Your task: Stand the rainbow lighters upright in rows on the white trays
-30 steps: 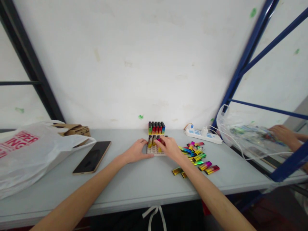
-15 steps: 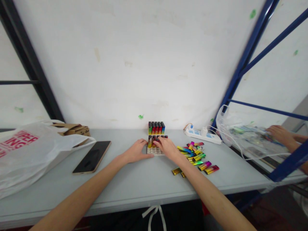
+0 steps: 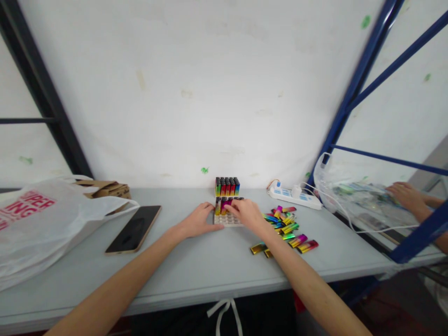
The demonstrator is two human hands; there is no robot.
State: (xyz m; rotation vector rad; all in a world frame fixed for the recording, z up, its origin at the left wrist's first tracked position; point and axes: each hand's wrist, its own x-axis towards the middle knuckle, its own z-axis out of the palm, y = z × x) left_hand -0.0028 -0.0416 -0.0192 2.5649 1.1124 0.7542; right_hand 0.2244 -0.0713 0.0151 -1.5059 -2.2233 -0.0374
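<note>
A pale tray point(image 3: 229, 220) with rows of small pockets lies on the table, and several shiny lighters point(image 3: 218, 206) stand upright in its far part. My left hand point(image 3: 198, 219) curls round the tray's left near corner, thumb along the front edge and fingers at the left side. Over the tray, my right hand point(image 3: 247, 212) has its fingers closed at a purple lighter point(image 3: 224, 206) in the front of the standing ones; its fingertips partly hide the contact. Just behind stands a block of black-topped, multicoloured lighters point(image 3: 227, 186).
Loose metallic lighters point(image 3: 289, 228) lie piled right of the tray, beside my right forearm. A white power strip point(image 3: 296, 197) sits behind them. On the left are a phone point(image 3: 135, 228) and a white plastic bag point(image 3: 63, 219). Another person's hand point(image 3: 406, 193) is beyond the blue frame point(image 3: 345, 107).
My right hand has shifted slightly right, and the purple lighter now shows upright at its fingertips in the tray. My left hand stays at the tray corner.
</note>
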